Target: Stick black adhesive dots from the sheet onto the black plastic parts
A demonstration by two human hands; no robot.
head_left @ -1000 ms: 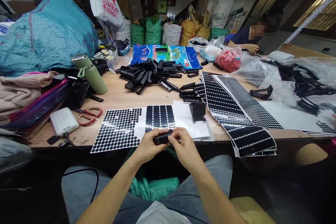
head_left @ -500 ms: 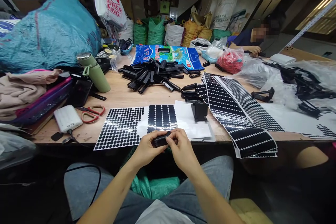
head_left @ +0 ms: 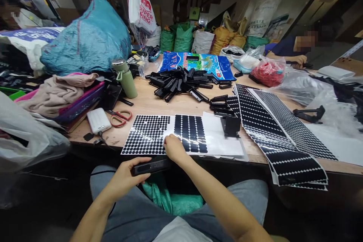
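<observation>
My left hand [head_left: 124,177] grips a long black plastic piece [head_left: 153,165] just off the table's front edge, thumb above and fingers below. Over the sticker sheets is my right hand [head_left: 176,150], its fingers curled together at the white strip between the round and the oblong stickers. Whatever those fingertips pinch is hidden. A sheet of round black stickers [head_left: 146,134] lies left of them, and a sheet of oblong black stickers [head_left: 190,132] lies right. A black folding stand [head_left: 231,125] rests on white paper [head_left: 212,136] beyond.
A heap of black plastic parts [head_left: 181,83] covers the table's middle. Long sticker sheets [head_left: 263,132] overhang the front edge at right. Left are scissors [head_left: 121,118], a white power bank [head_left: 98,120] and a green bottle [head_left: 126,81]. Another person [head_left: 300,51] sits at the far right.
My hands have parted. The left has drawn back to the left with the black piece, while the right has let go of it and reached onto the sticker sheets. The view has turned left.
</observation>
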